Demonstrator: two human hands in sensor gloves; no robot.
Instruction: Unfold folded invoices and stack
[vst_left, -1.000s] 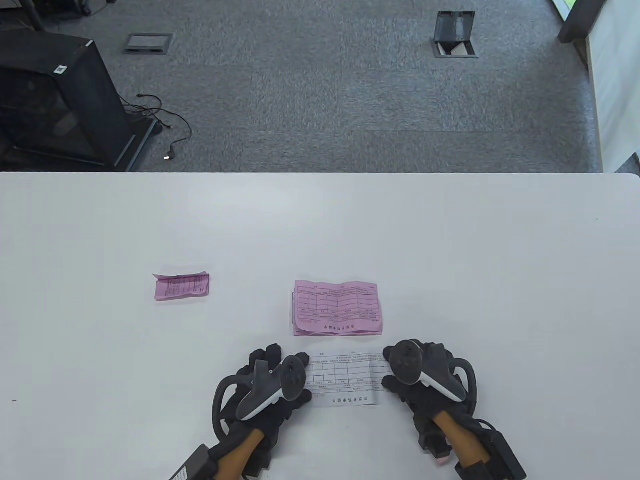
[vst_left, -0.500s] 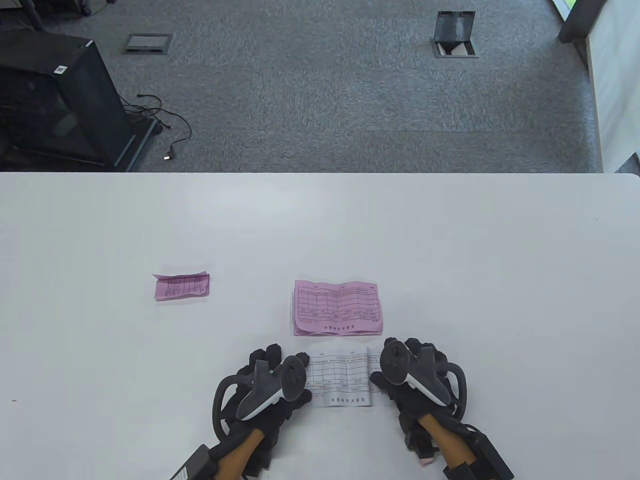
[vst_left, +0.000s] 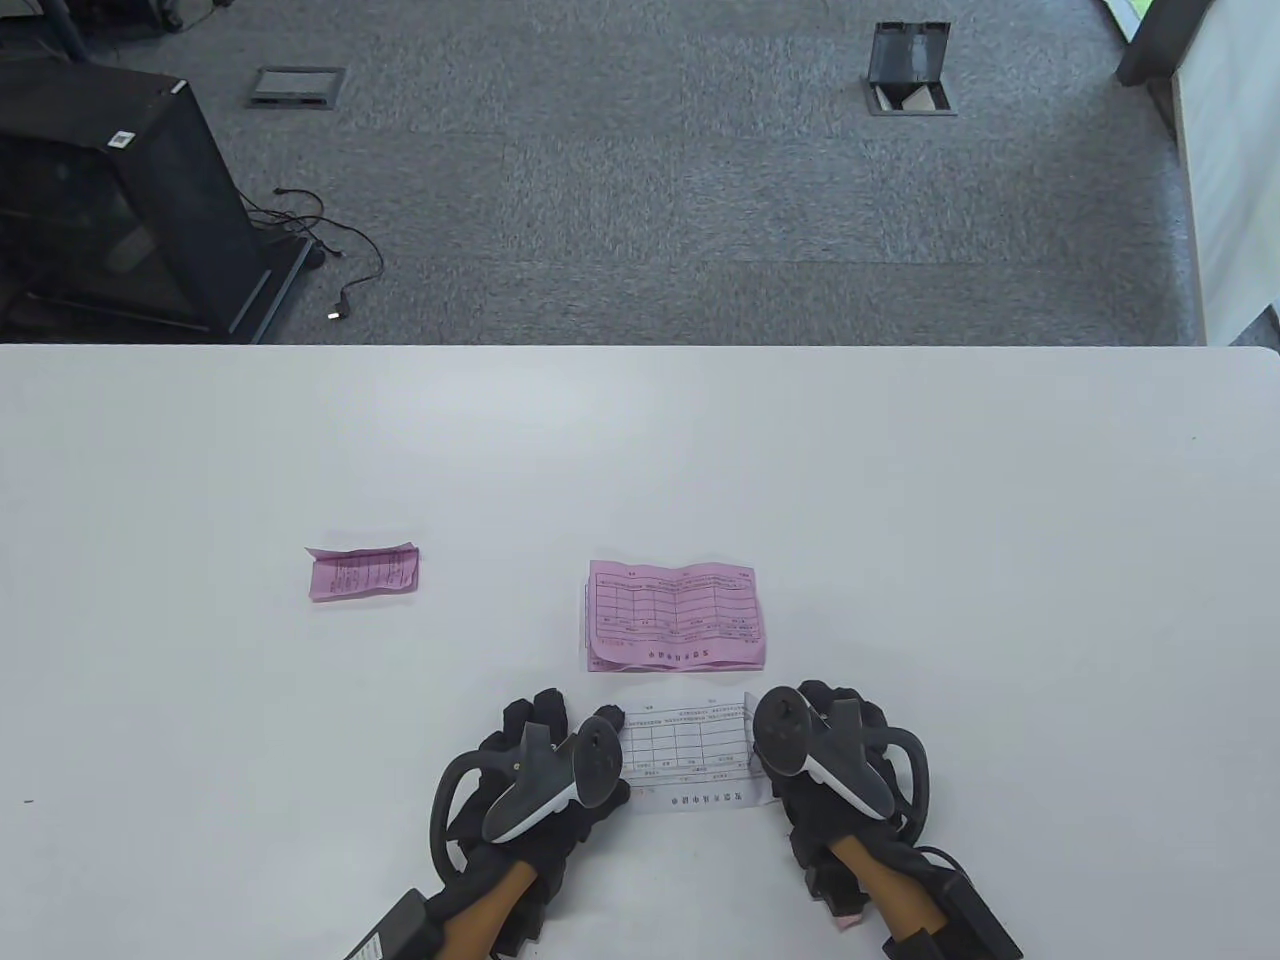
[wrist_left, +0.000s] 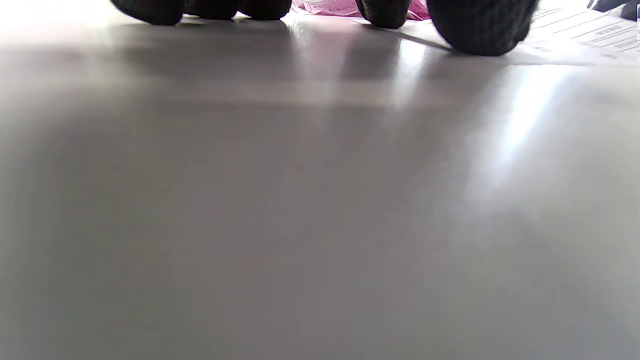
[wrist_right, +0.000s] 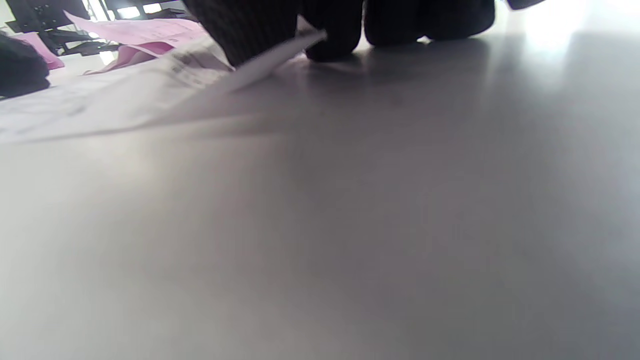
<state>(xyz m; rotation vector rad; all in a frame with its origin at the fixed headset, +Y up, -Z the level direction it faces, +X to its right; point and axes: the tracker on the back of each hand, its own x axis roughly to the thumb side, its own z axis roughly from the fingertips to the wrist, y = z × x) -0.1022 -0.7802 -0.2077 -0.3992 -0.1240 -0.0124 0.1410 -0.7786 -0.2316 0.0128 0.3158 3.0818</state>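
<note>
White gridded invoice (vst_left: 690, 750), creased, unfolded

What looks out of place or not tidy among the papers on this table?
One pink invoice lies folded, alone at the left, apart from the unfolded pink stack. The white invoice has its right edge lifted off the table at the right hand.

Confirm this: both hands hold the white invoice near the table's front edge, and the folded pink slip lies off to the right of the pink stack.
Wrong side. The table view shows the folded pink slip left of the pink stack. The left hand and right hand do hold the white invoice.
</note>
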